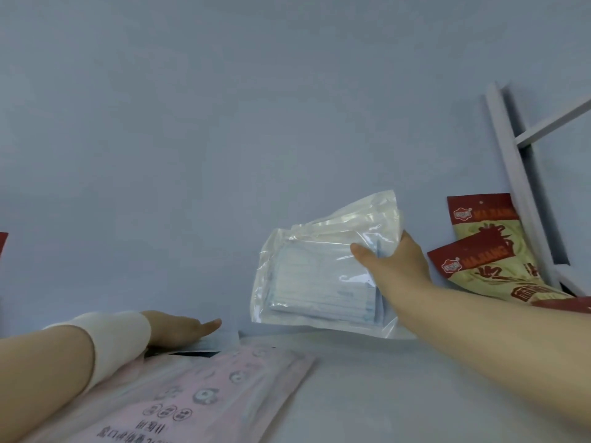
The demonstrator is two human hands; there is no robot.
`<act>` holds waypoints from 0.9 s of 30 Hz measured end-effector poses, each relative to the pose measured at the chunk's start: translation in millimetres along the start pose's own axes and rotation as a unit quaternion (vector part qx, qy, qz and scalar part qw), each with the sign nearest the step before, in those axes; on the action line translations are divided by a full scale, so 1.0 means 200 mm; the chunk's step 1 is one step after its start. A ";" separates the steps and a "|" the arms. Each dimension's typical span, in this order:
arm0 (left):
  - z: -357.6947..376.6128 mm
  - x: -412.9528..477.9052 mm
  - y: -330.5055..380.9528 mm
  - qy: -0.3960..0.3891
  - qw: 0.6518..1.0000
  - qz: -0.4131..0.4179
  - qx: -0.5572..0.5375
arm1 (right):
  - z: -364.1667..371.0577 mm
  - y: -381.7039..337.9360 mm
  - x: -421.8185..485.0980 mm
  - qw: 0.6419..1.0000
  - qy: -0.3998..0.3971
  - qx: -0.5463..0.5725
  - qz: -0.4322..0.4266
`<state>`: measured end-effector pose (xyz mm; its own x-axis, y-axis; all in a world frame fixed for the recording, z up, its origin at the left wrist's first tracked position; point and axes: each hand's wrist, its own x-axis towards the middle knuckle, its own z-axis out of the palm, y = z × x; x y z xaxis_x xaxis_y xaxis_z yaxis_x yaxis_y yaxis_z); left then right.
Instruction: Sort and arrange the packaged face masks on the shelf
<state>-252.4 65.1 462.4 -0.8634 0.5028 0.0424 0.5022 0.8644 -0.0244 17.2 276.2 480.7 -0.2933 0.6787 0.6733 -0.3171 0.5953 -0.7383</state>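
While my right grip pinches the clear mask bag by its right edge, thumb in front, the bag hangs above the shelf, stretching left of that grip. My left grip lies flat, fingers straight, on a blue packet beside the pink pack.

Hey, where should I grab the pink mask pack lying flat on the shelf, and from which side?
Pinch the pink pack at its right edge, coming from the right. It lies flat and thin, so only an edge gives a pinch, and the left forearm covers its left side. The right hand holds the clear pack, though.
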 end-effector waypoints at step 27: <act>-0.47 -0.42 0.73 0.561 0.781 0.262 -0.086 | -0.03 0.02 0.02 0.993 -0.115 0.035 -0.003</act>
<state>-102.5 150.0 549.1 0.0011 0.3881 0.9216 0.8543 0.4786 -0.2025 19.9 283.9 479.8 -0.4868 0.5537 0.6756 -0.3786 0.5633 -0.7344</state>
